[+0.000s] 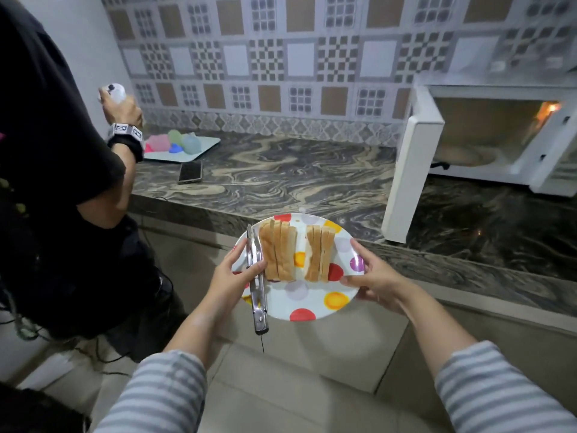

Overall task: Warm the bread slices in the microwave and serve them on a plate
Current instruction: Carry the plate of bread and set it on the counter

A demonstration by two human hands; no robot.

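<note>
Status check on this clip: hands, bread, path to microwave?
Left hand holds plate and tongs; right hand grips rim. Bread slices aboard. Microwave open, nothing between.

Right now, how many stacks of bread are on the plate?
2. One bread stack lies left of the plate's middle beside the tongs; the other stack lies right of the middle.

Bread and tongs on a plate before the table
Two bread stacks (298,253) stand side by side on the plate (312,304), tongs (256,276) left of them; microwave (499,135) on the table (281,182) behind, right
</note>
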